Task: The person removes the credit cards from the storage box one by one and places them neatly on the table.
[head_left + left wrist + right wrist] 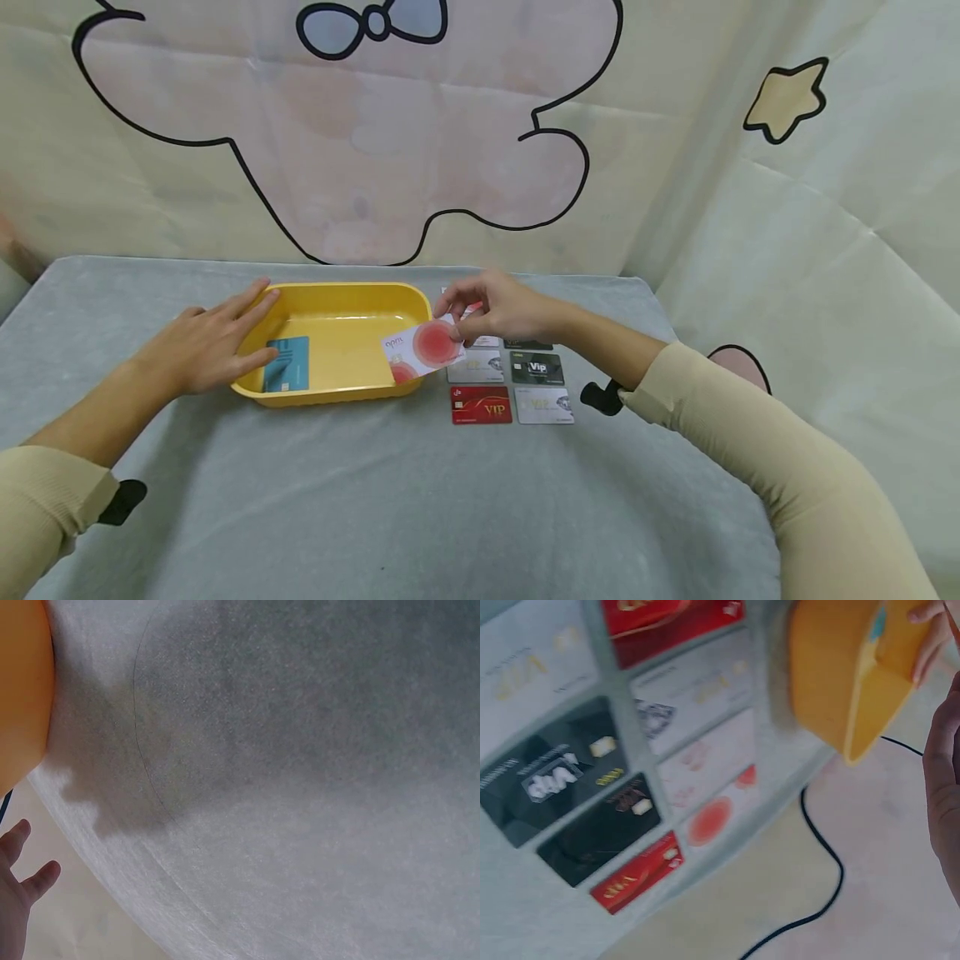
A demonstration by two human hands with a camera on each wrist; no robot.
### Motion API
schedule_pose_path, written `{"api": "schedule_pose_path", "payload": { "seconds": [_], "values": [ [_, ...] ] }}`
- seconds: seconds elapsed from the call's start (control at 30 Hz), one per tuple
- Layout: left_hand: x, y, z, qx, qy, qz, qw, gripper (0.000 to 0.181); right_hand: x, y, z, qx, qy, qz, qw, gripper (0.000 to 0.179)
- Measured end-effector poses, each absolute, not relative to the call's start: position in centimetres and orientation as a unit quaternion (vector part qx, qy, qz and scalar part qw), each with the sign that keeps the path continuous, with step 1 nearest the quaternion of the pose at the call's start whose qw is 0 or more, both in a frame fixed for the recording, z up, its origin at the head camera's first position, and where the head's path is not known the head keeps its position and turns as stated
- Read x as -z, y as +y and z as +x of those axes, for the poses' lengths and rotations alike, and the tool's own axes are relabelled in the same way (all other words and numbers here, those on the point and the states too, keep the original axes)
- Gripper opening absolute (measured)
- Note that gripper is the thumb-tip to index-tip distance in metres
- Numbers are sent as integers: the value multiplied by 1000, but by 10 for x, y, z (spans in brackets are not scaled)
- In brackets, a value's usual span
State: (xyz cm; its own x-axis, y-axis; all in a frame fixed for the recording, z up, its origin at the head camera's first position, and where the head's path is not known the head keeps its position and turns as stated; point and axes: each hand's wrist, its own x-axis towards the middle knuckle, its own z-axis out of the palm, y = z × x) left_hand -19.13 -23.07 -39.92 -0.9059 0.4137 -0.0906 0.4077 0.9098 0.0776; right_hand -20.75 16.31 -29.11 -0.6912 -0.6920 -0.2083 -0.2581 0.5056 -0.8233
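My right hand (498, 310) pinches a white card with red circles (420, 348) between thumb and fingers. The card is tilted and overlaps the right rim of the yellow tray (360, 327). At the tray's left end my left hand (213, 337) lies with fingers spread over the rim. Beneath its thumb, inside the tray, a teal card (294, 364) leans near the left wall. In the left wrist view, part of the left hand (19, 892) shows at the lower left corner. The right hand (945, 780) appears at the right edge of the right wrist view.
Right of the tray, several cards lie in two columns, among them a red VIP card (482, 406), a white VIP card (544, 406) and a black Vip card (537, 368). A grey cloth (375, 508) covers the table. A patterned curtain (675, 167) hangs behind.
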Motion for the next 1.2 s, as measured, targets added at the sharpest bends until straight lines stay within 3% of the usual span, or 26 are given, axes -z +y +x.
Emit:
{"api": "schedule_pose_path", "payload": {
  "seconds": [1.2],
  "values": [
    [398,-231,-190,-28,976,209,54,90,378,232,-167,409,804,-186,391,20]
  ]
}}
